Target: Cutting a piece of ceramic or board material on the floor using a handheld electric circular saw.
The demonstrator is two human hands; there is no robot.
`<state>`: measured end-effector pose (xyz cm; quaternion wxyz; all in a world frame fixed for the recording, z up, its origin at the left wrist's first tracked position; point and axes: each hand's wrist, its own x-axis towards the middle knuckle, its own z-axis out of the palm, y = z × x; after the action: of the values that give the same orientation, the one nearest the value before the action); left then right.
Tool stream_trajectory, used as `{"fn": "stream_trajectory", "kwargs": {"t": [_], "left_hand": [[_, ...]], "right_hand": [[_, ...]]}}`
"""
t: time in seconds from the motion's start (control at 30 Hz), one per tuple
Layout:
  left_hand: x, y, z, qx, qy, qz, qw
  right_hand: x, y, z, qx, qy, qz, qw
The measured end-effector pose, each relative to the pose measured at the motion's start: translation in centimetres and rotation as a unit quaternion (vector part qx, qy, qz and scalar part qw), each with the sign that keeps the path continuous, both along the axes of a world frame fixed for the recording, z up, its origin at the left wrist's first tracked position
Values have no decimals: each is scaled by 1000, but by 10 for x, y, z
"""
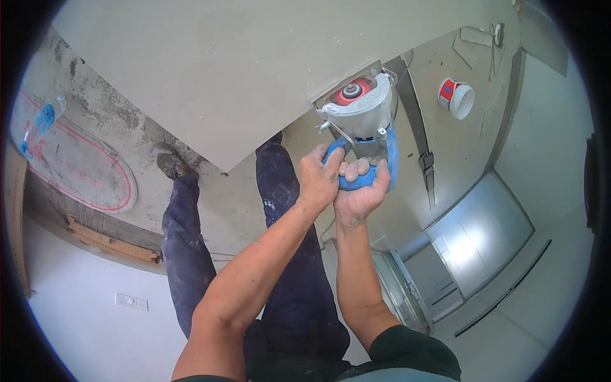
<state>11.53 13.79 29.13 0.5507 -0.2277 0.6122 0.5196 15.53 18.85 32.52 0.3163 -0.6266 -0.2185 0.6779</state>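
Both my hands are closed on a handheld stone cutter with a blue body, a silver guard and a round red disc. My left hand wraps the left side of the blue body. Just right of it, my right hand grips the blue handle, its fingers curled over the top. The cutter's base plate lies against the edge of a large pale grey slab, near its right side. Whether the disc is turning I cannot tell.
A white and red bucket lies tipped on the floor at right, past a dark strap with a buckle. At left are a plastic bottle, a dusty oval mat and cardboard strips. My legs stand below the slab's corner.
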Motion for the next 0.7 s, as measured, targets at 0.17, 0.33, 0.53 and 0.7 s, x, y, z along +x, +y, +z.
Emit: {"fn": "stream_trajectory", "kwargs": {"t": [0.17,0.33,0.53,0.7], "left_hand": [[-2,-1,2,0,-7,0,1000],[1,0,0,3,2,4,1000],[1,-1,-1,0,-10,-6,1000],[4,1,-1,-8,21,5,1000]], "right_hand": [[-2,0,1,-2,-20,0,1000],[1,0,0,0,-3,-2,1000],[3,0,-3,-13,-11,-10,1000],[3,0,-1,-6,-6,-7,1000]]}}
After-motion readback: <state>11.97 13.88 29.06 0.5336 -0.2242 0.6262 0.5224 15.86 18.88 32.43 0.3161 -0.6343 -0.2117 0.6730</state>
